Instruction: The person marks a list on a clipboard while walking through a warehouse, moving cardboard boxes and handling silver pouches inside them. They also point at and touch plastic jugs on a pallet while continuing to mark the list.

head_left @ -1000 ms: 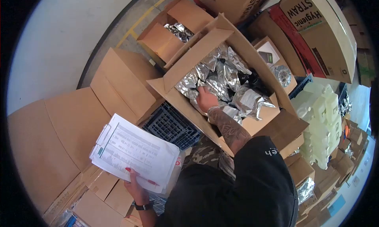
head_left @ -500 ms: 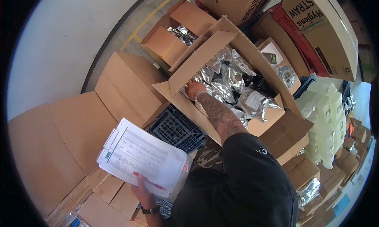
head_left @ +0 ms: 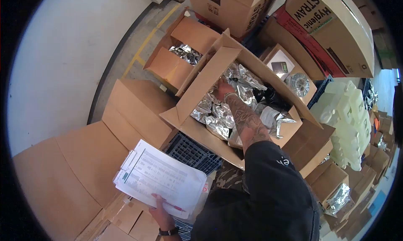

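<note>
Deeper into the open box now, right hand presses crinkled silver foil pouches, finger spread untellable.

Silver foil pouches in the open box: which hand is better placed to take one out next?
The right hand, probably. It is already inside the open box, resting on the silver foil pouches. The left hand is occupied: it holds the clipboard with papers and a red pen, away from the box.
</note>
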A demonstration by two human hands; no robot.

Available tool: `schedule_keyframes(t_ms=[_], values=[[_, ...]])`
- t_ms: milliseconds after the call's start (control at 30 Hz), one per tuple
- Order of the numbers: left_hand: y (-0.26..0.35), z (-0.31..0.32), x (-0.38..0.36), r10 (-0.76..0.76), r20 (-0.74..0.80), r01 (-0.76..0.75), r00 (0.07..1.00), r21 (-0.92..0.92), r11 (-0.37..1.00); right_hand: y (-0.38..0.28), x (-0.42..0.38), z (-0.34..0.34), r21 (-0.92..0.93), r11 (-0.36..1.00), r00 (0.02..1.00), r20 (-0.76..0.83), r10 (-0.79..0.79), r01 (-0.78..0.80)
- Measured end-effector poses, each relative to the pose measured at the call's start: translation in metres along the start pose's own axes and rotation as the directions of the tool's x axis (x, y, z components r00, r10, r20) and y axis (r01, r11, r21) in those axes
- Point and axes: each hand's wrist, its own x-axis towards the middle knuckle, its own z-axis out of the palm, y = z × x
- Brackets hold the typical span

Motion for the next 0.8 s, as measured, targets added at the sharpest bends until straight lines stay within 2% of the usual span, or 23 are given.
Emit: schedule_keyframes(t_ms=[33, 100, 200, 300, 367, 433, 500, 533, 600, 733, 767, 800], values=[[0.001, 0.001, 0.002, 0.006, 0.020, -0.006, 1.000, 0.022, 1.000, -0.002, 0.001, -0.011, 0.002, 1.000, 1.000, -0.006, 0.005, -0.005], [0.001, 0.006, 0.002, -0.002, 0.035, 0.002, 0.999, 0.010, 1.000, -0.015, -0.003, -0.048, -0.005, 0.999, 0.993, -0.113, 0.035, -0.036], [0.002, 0.008, 0.000, 0.014, 0.050, -0.015, 0.999, 0.031, 0.999, 0.014, 0.007, -0.037, -0.075, 0.993, 0.978, -0.197, 0.072, -0.088], [0.014, 0.019, -0.004, 0.030, 0.034, -0.031, 0.999, 0.015, 0.999, 0.015, -0.044, -0.087, -0.068, 0.986, 0.972, -0.195, 0.135, -0.150], [0.010, 0.019, -0.009, 0.009, 0.022, -0.008, 1.000, -0.010, 1.000, 0.039, -0.086, -0.112, -0.442, 0.864, 0.970, -0.099, 0.220, -0.241], [0.007, 0.011, -0.003, -0.009, 0.104, 0.009, 0.995, 0.000, 1.000, 0.060, -0.136, -0.136, -0.626, 0.709, 0.938, -0.117, 0.327, -0.325], [0.007, 0.013, -0.006, 0.004, 0.115, -0.004, 0.993, -0.003, 1.000, 0.079, -0.176, -0.161, -0.596, 0.714, 0.851, 0.096, 0.516, -0.366], [0.009, 0.017, -0.008, 0.024, 0.119, -0.023, 0.993, -0.010, 1.000, 0.085, -0.188, -0.162, -0.596, 0.707, 0.848, 0.080, 0.524, -0.381], [0.012, 0.019, -0.009, 0.023, 0.153, -0.017, 0.988, -0.039, 0.999, 0.094, -0.207, -0.156, -0.423, 0.801, 0.837, 0.157, 0.525, -0.424], [0.010, 0.018, -0.009, 0.052, 0.208, -0.040, 0.977, -0.060, 0.997, 0.065, -0.232, -0.167, -0.534, 0.672, 0.801, -0.016, 0.598, -0.513], [0.008, 0.021, -0.008, 0.064, 0.213, -0.051, 0.975, -0.068, 0.996, 0.071, -0.233, -0.165, -0.526, 0.675, 0.804, -0.027, 0.595, -0.517], [0.007, 0.022, -0.008, 0.079, 0.225, -0.059, 0.971, -0.096, 0.994, 0.083, -0.235, -0.161, -0.362, 0.739, 0.784, 0.032, 0.619, -0.568]])
